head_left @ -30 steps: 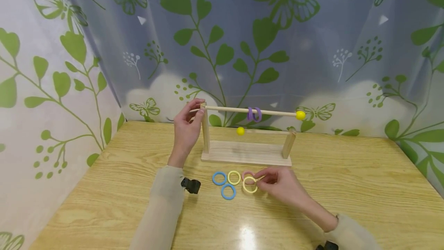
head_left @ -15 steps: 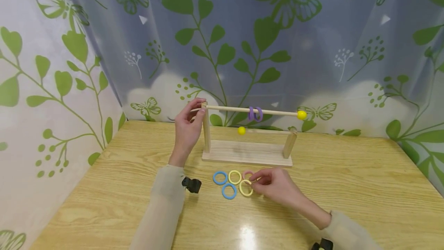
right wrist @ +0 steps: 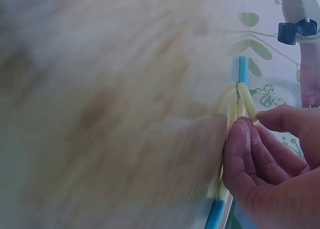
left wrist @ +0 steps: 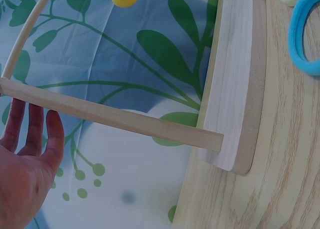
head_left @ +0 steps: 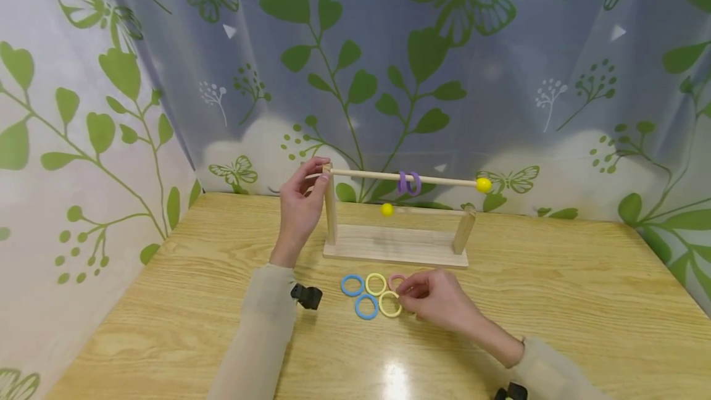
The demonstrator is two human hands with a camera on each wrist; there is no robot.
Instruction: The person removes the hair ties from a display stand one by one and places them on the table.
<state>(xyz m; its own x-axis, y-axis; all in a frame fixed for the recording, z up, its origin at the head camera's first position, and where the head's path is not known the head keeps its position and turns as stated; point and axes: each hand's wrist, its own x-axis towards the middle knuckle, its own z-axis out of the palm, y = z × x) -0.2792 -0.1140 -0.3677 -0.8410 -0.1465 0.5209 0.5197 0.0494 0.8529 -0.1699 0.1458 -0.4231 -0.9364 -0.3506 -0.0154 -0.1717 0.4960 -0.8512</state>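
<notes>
My left hand point(head_left: 302, 196) grips the top of the tall left post point(head_left: 330, 208) of a wooden stand point(head_left: 394, 255), thumb in front and fingers behind. In the left wrist view its fingers point(left wrist: 54, 134) lie along that post. Two purple rings point(head_left: 413, 183) hang on the stand's upper rod. In front of the stand, my right hand point(head_left: 444, 298) pinches a yellow ring point(head_left: 383, 313) at its right edge. The right wrist view shows this yellow ring point(right wrist: 248, 101) tilted, its far edge right at the table. A pink ring point(head_left: 395, 278) lies behind the right fingertips, partly hidden.
Two blue rings point(head_left: 366, 317) and another yellow ring point(head_left: 375, 294) lie flat left of the pinched one. The rods end in yellow balls point(head_left: 483, 185), the lower rod reaching in from a short right post point(head_left: 463, 233). A patterned curtain point(head_left: 366, 79) hangs behind the table.
My right hand has moved left and slightly down with the yellow ring, from in front of the pink ring to beside the front blue ring. The left hand stays on the post.
</notes>
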